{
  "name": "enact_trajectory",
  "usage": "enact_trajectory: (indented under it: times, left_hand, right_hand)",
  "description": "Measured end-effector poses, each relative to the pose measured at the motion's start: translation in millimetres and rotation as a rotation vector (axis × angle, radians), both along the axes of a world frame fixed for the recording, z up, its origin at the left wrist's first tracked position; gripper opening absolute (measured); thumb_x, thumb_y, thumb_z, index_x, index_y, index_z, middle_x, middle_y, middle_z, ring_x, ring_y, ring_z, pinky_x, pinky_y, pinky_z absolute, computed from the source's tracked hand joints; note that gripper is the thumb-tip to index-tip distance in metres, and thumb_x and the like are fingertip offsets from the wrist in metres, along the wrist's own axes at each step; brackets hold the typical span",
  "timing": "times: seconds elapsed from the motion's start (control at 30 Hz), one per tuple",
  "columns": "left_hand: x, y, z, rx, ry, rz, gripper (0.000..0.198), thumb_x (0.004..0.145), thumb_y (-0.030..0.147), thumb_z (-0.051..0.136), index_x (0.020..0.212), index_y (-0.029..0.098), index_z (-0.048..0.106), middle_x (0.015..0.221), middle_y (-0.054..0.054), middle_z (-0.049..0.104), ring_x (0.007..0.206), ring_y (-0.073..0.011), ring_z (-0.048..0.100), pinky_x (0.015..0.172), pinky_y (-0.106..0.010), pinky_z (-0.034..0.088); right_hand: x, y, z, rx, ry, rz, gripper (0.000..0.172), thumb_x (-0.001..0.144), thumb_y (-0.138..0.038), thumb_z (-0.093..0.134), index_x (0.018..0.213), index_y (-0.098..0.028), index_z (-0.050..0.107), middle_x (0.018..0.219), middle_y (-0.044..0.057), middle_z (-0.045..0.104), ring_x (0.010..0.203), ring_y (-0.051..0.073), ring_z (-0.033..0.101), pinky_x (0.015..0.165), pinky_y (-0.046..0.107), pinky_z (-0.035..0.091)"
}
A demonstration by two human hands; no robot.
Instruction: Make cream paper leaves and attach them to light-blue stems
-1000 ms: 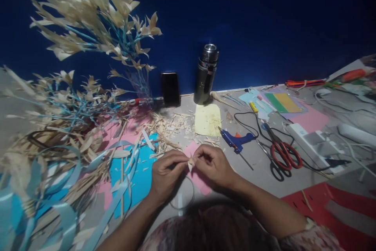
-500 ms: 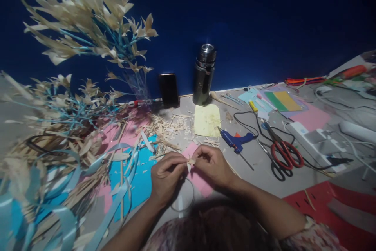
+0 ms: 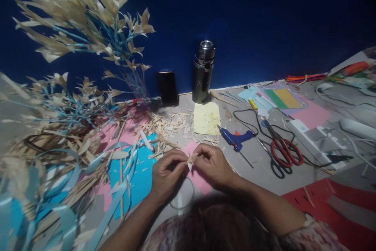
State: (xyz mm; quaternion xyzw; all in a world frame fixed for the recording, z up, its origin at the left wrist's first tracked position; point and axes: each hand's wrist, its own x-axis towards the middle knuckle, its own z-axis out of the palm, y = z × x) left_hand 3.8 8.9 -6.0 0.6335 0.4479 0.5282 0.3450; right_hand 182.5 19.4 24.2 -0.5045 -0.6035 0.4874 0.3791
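Between my two hands is a small pale husk flower (image 3: 190, 162) with pointed petals, held above a pink paper (image 3: 202, 182). My left hand (image 3: 168, 172) pinches it from the left with thumb and forefinger. From the right, the fingertips of my right hand (image 3: 212, 165) press together on its other side. The fingers hide part of the flower. Below my left hand lies a thin wire ring (image 3: 192, 200). A blue hot glue gun (image 3: 236, 139) rests on the table, to the right beyond my right hand.
Husk flowers on blue stems (image 3: 111, 20) rise at the back left, above curled blue ribbon (image 3: 63, 219). A thermos (image 3: 202, 73) and a phone (image 3: 168, 89) stand by the wall. Red-handled scissors (image 3: 286, 152), a power strip (image 3: 311, 143) and cords lie right. Husk scraps (image 3: 170, 123) litter the middle.
Both hands keep their pinch on the flower, with only slight finger movement. The whole view has shifted a little.
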Motion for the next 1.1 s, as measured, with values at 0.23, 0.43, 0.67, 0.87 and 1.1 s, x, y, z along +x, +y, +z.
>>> enact_trajectory:
  times: [0.23, 0.43, 0.67, 0.87, 1.1]
  left_hand:
    - [3, -5, -0.4, -0.019, -0.057, -0.052, 0.019, 0.083, 0.005, 0.063, 0.08, 0.022, 0.071, 0.08, 0.0, 0.069, 0.068, -0.0139, 0.066, 0.064, -0.025, 0.052]
    - [4, -6, -1.2, 0.112, 0.021, -0.026, 0.025, 0.084, 0.0, 0.057, 0.08, 0.022, 0.069, 0.076, 0.0, 0.068, 0.069, -0.0134, 0.064, 0.063, -0.024, 0.05]
    - [7, -7, -2.9, 0.017, 0.038, 0.06, 0.019, 0.082, 0.007, 0.064, 0.089, 0.022, 0.073, 0.081, 0.0, 0.072, 0.073, -0.0148, 0.068, 0.068, -0.026, 0.052]
    - [6, -3, -1.4, -0.362, -0.287, 0.088, 0.003, 0.074, 0.018, 0.075, 0.073, 0.02, 0.075, 0.067, 0.001, 0.07, 0.047, -0.0103, 0.057, 0.049, -0.024, 0.046]
    - [-2, 7, -4.5, -0.508, -0.455, 0.169, 0.009, 0.072, 0.023, 0.076, 0.071, 0.018, 0.07, 0.039, 0.007, 0.053, 0.037, -0.0095, 0.046, 0.044, -0.023, 0.039]
  right_hand:
    - [-2, 1, 3.2, -0.095, 0.122, 0.02, 0.006, 0.071, -0.022, 0.057, 0.067, -0.018, 0.06, 0.06, -0.002, 0.062, 0.053, 0.012, 0.053, 0.051, 0.022, 0.038]
    - [-2, 3, 1.2, -0.218, 0.227, 0.04, 0.007, 0.069, -0.021, 0.057, 0.065, -0.018, 0.062, 0.061, -0.001, 0.064, 0.055, 0.013, 0.06, 0.054, 0.023, 0.045]
    - [-3, 2, 0.7, -0.203, 0.235, 0.021, 0.01, 0.074, -0.025, 0.064, 0.067, -0.019, 0.061, 0.06, -0.001, 0.065, 0.056, 0.014, 0.062, 0.053, 0.024, 0.046]
    - [-1, 1, -0.5, -0.154, 0.263, 0.016, 0.015, 0.08, -0.03, 0.067, 0.072, -0.018, 0.065, 0.066, 0.001, 0.067, 0.061, 0.015, 0.063, 0.06, 0.026, 0.049]
    - [7, 2, -9.9, -0.098, 0.157, 0.024, 0.021, 0.084, -0.036, 0.064, 0.078, -0.016, 0.068, 0.067, 0.001, 0.065, 0.061, 0.014, 0.058, 0.058, 0.026, 0.044]
